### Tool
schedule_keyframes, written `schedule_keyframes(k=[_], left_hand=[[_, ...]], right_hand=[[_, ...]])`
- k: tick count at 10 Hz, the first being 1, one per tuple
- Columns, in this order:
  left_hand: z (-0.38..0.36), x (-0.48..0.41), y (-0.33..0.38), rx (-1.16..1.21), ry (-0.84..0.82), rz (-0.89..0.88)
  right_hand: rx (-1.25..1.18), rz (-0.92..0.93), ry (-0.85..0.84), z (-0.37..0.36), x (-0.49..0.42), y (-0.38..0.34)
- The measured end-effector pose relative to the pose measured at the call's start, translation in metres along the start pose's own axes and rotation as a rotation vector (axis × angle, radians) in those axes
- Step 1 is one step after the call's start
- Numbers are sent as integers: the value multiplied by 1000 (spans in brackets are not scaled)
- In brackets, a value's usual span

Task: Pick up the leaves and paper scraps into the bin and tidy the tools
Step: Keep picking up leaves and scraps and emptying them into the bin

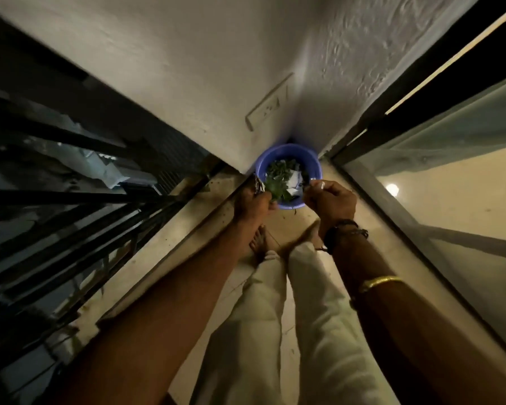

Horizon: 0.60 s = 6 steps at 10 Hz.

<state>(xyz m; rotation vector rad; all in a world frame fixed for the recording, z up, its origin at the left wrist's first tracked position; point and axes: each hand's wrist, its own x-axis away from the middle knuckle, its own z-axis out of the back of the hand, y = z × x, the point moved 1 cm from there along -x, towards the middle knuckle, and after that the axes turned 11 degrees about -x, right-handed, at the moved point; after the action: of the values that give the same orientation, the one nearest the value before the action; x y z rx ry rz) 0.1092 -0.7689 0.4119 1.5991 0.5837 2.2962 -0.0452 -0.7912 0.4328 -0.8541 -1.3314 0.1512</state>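
Blue bin (288, 148) sits on the floor, tucked in the corner where the white wall (187, 68) meets the glass door frame (392, 118). Inside the bin there are green leaves (281, 168) and white paper scraps (293, 180), all mixed together.

Left hand (253, 201) is at the bin's near-left rim. Its fingers are curled tight round a leaf bunch (276, 188), which hangs over the bin's opening. A crumpled greyish scrap (259, 187) sticks up from the same fist, just outside the bin's left edge.

Right hand (330, 200) is at the bin's near-right rim. Its fingers are curled, and thumb and forefinger are pinched narrow on a small dark piece (306, 182) above the bin. Can't tell what the piece is.

A loose leaf bit (294, 211) lies on the floor, touching or just outside the bin's near side.

A bare foot (259, 238) and pale trousers (275, 302) are on the near side of the bin. The right arm has a dark wrist band (343, 230) and a gold bangle (377, 283).

A socket plate (268, 108) is on the wall above the bin. A dark railing (70, 200) and a concrete ledge (187, 229) are left of the bin.
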Motion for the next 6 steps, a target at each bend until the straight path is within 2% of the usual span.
schedule_keyframes(k=[1, 2, 3, 5, 6], left_hand=[[-21, -50, 10, -84, -4, 13], [-47, -110, 1, -223, -53, -6], [-62, -130, 3, -282, -128, -26], [-57, -118, 19, -291, -49, -75], [-44, -85, 35, -216, 8, -63]], right_hand=[[99, 4, -1, -15, -60, 18], [263, -42, -113, -24, -114, 33], [393, -70, -217, -30, -146, 33], [247, -143, -121, -15, -136, 20], [200, -83, -106, -10, -92, -8]])
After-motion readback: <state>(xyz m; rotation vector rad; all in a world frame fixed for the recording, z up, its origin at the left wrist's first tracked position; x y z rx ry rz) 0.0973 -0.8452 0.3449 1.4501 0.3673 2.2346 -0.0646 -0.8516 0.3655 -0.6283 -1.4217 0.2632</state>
